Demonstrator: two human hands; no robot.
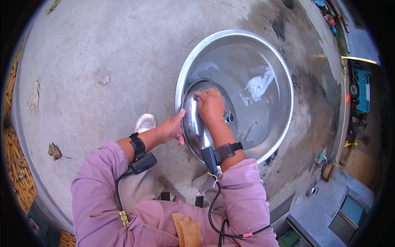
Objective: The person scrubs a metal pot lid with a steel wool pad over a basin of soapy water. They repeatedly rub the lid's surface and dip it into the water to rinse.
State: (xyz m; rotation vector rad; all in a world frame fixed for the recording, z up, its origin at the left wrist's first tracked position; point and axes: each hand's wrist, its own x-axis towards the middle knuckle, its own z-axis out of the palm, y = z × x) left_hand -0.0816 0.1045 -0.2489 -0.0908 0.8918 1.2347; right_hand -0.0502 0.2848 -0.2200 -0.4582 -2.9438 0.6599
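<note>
A large metal basin (236, 92) of greyish water stands on the ground before me, with white foam floating at its right side. A shiny domed metal lid (193, 114) with a dark round knob leans over the basin's near left rim. My left hand (172, 128) grips the lid's left edge, thumb on top. My right hand (211, 105) presses on the lid's dome with bent fingers; a bit of metallic scouring mesh shows between its fingertips and more by the knob. Whether the mesh is one piece cannot be told.
Concrete floor (92, 61) surrounds the basin, wet on the right. My shoe (146, 123) is left of the lid. Corn cobs (18, 166) lie piled at the far left. A metal kettle (312, 190) and a blue vehicle (361, 91) are at the right.
</note>
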